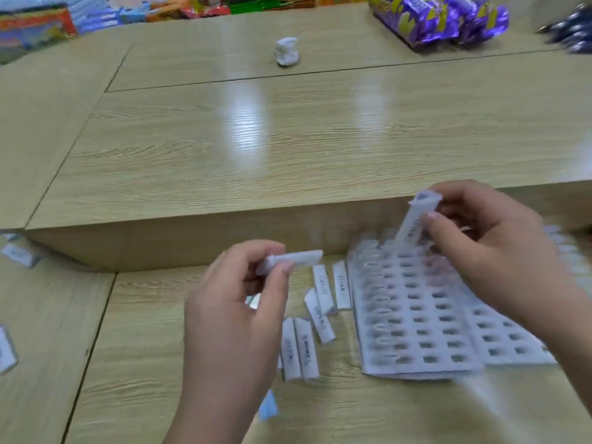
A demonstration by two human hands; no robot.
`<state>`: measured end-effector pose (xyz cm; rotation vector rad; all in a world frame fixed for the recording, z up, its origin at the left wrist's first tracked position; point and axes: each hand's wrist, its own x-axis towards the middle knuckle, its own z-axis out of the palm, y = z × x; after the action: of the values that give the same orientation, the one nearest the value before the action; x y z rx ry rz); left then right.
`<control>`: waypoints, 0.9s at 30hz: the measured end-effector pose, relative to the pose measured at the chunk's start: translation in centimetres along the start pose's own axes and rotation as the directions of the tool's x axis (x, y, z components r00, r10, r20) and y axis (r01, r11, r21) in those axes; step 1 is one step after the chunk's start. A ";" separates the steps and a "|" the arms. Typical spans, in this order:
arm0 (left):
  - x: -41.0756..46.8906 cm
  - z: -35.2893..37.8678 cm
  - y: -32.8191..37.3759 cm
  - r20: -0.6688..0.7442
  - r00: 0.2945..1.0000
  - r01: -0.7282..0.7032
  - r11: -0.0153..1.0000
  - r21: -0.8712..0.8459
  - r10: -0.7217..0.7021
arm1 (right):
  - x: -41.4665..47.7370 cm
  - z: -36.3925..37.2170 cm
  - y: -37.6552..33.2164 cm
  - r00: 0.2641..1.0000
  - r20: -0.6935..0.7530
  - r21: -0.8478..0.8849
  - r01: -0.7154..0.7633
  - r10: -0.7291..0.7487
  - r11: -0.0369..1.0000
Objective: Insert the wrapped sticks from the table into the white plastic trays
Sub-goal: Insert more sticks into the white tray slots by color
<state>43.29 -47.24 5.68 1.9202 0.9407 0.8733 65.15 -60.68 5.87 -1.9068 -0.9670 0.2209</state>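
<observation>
White plastic trays [413, 318] with rows of slots lie stacked on the low wooden table at the right. My right hand [490, 248] pinches a white wrapped stick [413, 222], held nearly upright with its lower end at the far rows of the top tray. My left hand [237, 312] pinches a second wrapped stick [298, 257], held level above the table, left of the trays. Several loose wrapped sticks [320, 312] lie on the table between my left hand and the trays.
A raised wooden table section [288, 139] stands just behind the trays. On it sit a crumpled white tissue [287, 51] and purple snack packs [439, 17] at the far right. More white sticks [19, 254] lie at the far left. Colourful packets line the back edge.
</observation>
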 end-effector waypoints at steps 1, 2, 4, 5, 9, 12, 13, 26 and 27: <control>0.0 1.1 0.9 0.034 0.998 -0.053 0.999 -0.005 0.053 | -0.3 -1.1 1.0 0.998 -0.047 -0.011 -0.032 0.031 0.999; 0.0 2.2 1.6 0.063 0.993 -0.103 0.995 -0.004 0.103 | -0.8 -1.9 1.8 0.996 -0.074 -0.024 -0.055 0.053 0.998; 0.1 4.4 2.6 0.133 0.977 -0.171 0.985 0.008 0.169 | -1.6 -2.7 2.8 0.994 -0.100 -0.084 -0.054 0.045 0.995; 0.1 5.4 3.0 0.170 0.967 -0.193 0.981 0.020 0.187 | -1.8 -2.7 3.1 0.993 -0.107 -0.109 -0.052 0.040 0.993; 0.0 8.5 3.1 0.272 0.927 -0.294 0.950 0.102 0.258 | -2.1 -1.5 3.7 0.998 -0.054 -0.160 -0.020 0.012 0.987; -0.2 9.9 2.4 0.282 0.910 -0.362 0.914 0.183 0.304 | -1.8 -0.3 4.1 1.000 0.005 -0.266 0.027 -0.027 0.964; -0.3 10.3 2.1 0.286 0.908 -0.370 0.906 0.207 0.305 | -1.7 -0.1 4.4 0.999 0.031 -0.277 0.035 -0.027 0.960; -0.1 11.7 0.1 0.242 0.897 -0.432 0.846 0.312 0.369 | -1.1 0.3 5.2 0.996 0.092 -0.295 0.015 0.013 0.955; 0.0 11.8 0.1 0.245 0.895 -0.435 0.847 0.305 0.372 | -1.1 0.3 5.2 0.995 0.096 -0.298 0.018 0.011 0.954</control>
<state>53.05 -51.49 0.63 2.5265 0.6174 0.7842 67.00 -62.45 1.21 -2.1861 -1.1197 0.1741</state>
